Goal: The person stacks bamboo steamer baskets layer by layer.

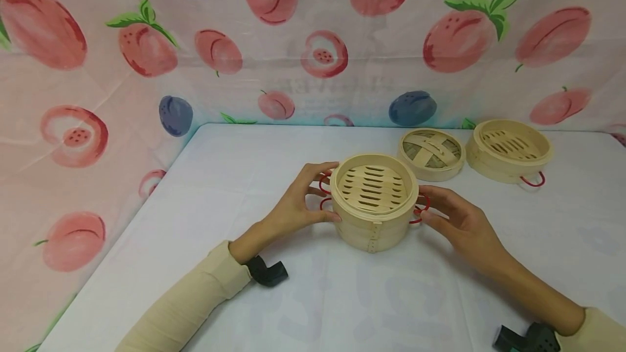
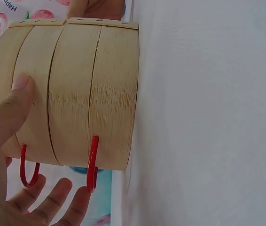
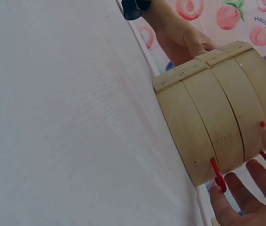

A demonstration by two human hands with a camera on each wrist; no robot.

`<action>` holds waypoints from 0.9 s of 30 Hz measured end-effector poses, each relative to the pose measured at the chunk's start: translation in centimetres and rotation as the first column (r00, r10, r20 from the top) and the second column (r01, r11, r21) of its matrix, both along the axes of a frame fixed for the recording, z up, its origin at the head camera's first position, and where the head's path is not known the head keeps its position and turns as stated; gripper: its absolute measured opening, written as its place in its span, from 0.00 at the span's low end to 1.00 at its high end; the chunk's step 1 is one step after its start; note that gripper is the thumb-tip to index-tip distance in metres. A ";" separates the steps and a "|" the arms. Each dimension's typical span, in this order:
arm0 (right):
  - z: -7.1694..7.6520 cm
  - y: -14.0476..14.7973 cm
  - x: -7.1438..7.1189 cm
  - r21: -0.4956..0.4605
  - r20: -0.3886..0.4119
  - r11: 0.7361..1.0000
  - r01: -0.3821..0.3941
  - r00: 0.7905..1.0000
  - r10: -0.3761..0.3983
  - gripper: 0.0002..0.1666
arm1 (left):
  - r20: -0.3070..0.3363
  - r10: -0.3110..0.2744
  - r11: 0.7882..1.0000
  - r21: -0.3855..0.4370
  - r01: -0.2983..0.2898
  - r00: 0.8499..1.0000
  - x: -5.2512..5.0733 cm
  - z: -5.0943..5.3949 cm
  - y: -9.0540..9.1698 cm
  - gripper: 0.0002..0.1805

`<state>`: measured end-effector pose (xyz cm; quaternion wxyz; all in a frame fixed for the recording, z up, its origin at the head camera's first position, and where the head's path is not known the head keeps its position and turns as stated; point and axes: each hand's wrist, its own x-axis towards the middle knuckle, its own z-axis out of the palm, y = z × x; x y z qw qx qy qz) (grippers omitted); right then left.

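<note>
Two bamboo steamer baskets (image 1: 374, 227) are stacked upright on the white tabletop, the top one showing its slatted floor. Red loop handles (image 2: 92, 162) stick out from both sides of the stack. From the left, my left hand (image 1: 303, 200) grips the upper basket, its thumb pressed on the front wall and its other fingers spread behind, near the handles. On the opposite side, my right hand (image 1: 462, 224) holds the upper basket by its handle area with thumb and fingers. In the right wrist view, some fingertips lie close to the lower red handle (image 3: 218, 175).
Behind the stack to the right lies a round bamboo lid (image 1: 432, 154) with a woven top. Beside it is another bamboo steamer basket (image 1: 508, 151) with a red handle. A fruit-print cloth (image 1: 274, 69) hangs behind the white table (image 1: 235, 162).
</note>
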<state>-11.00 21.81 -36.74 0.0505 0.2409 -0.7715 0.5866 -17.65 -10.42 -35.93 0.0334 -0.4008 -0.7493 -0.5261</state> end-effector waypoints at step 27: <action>-0.1 0.1 0.0 0.043 0.023 0.999 0.030 0.999 -0.031 0.26 | 0.163 -0.089 0.983 0.173 0.060 0.983 2.4 1.2 0.9 0.44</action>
